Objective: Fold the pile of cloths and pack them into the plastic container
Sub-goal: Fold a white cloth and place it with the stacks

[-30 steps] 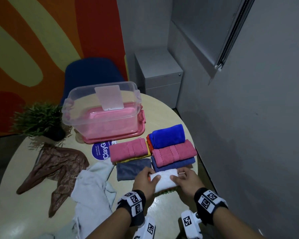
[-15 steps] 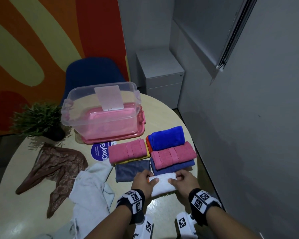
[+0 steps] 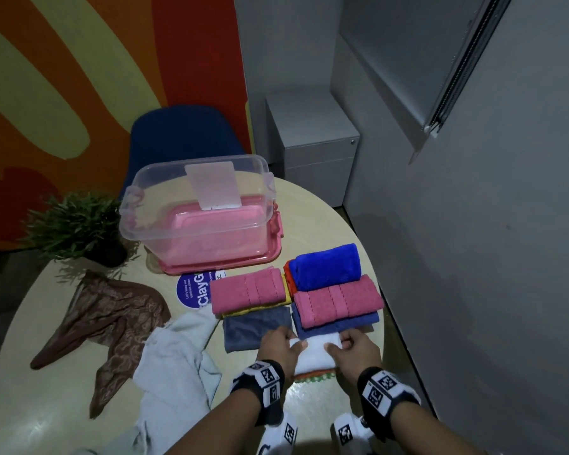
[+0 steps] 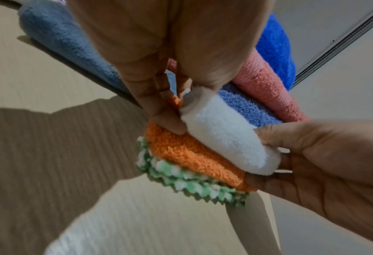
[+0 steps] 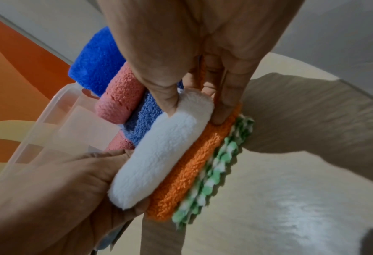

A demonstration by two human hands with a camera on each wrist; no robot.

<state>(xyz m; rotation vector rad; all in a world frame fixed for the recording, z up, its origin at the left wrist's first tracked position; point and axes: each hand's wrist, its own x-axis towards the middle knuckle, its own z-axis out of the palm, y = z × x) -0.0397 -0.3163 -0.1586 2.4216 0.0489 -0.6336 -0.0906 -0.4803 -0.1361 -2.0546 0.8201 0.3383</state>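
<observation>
A folded white cloth (image 3: 314,354) lies on an orange cloth (image 4: 181,151) and a green-and-white cloth (image 4: 192,186) near the table's front edge. My left hand (image 3: 284,344) pinches its left end and my right hand (image 3: 344,346) pinches its right end, thumbs on top. Behind it are folded stacks: pink over yellow (image 3: 247,290), a grey-blue cloth (image 3: 253,326), bright blue (image 3: 326,266), and pink over blue (image 3: 337,303). The clear plastic container (image 3: 197,224) stands on its pink lid at the back. A pale cloth (image 3: 174,366) and a brown patterned cloth (image 3: 112,323) lie unfolded at the left.
A potted plant (image 3: 76,224) stands left of the container, and a purple round sticker (image 3: 194,290) lies in front of it. A blue chair (image 3: 184,133) and a grey cabinet (image 3: 312,142) are behind the round table (image 3: 46,421). A grey wall runs close along the right.
My two hands have drawn slightly closer together on the white cloth, the thumbs nearer its middle. The stacks and the container have not moved.
</observation>
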